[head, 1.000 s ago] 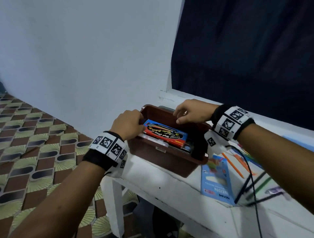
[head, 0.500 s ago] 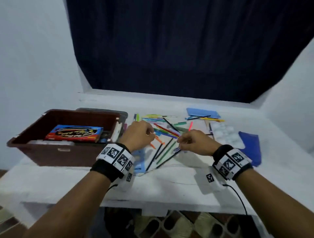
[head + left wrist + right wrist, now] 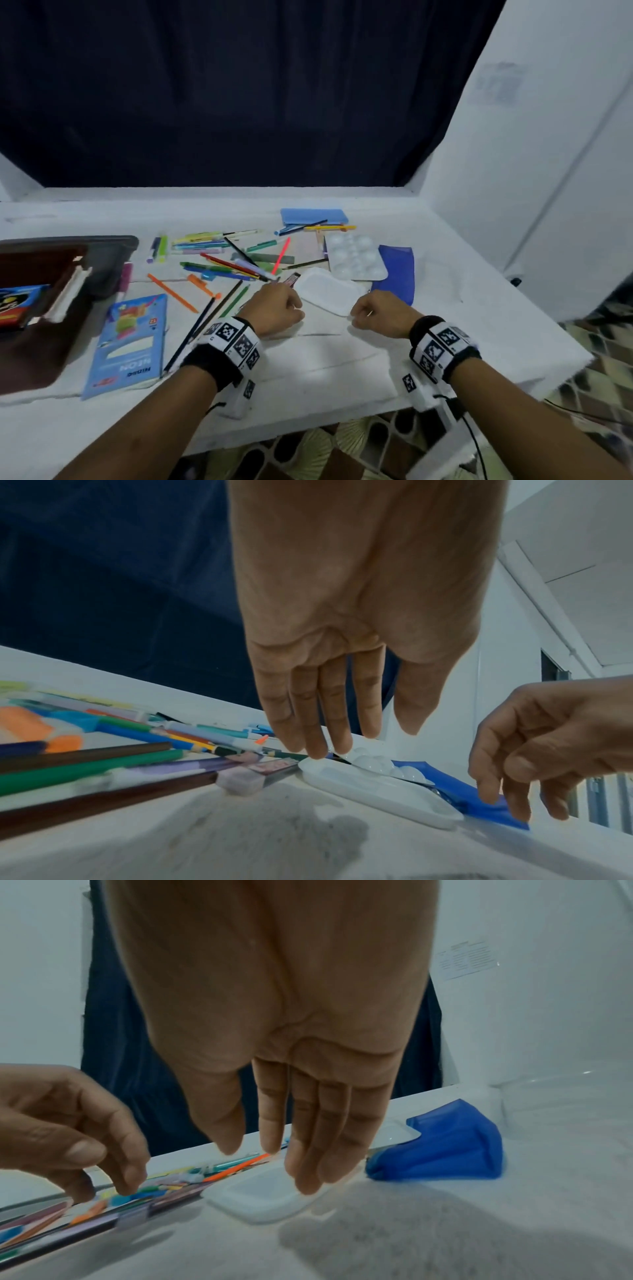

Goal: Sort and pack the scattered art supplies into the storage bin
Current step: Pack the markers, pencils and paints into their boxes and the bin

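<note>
A flat white plastic tray (image 3: 329, 294) lies on the white table amid the scattered supplies. My left hand (image 3: 275, 308) is at its left end, and its straight fingertips (image 3: 316, 750) touch that edge. At the tray's right end is my right hand (image 3: 375, 313), its fingertips (image 3: 308, 1180) resting on the tray's (image 3: 253, 1194) rim. Neither hand holds anything. The brown storage bin (image 3: 37, 346) stands at the far left with a red and blue box (image 3: 17, 305) inside. Pens and pencils (image 3: 226, 263) lie strewn across the middle of the table.
A blue booklet (image 3: 128, 346) lies beside the bin. A clear bubble palette (image 3: 356, 262) and a dark blue pouch (image 3: 399, 274) sit just behind the white tray. A light blue folder (image 3: 311, 216) is at the back. The table's front edge (image 3: 376, 411) is near my wrists.
Both hands left the bin's rim, crossed to the right over the pens, and now touch the two ends of the white tray. The head view swung right with them.
</note>
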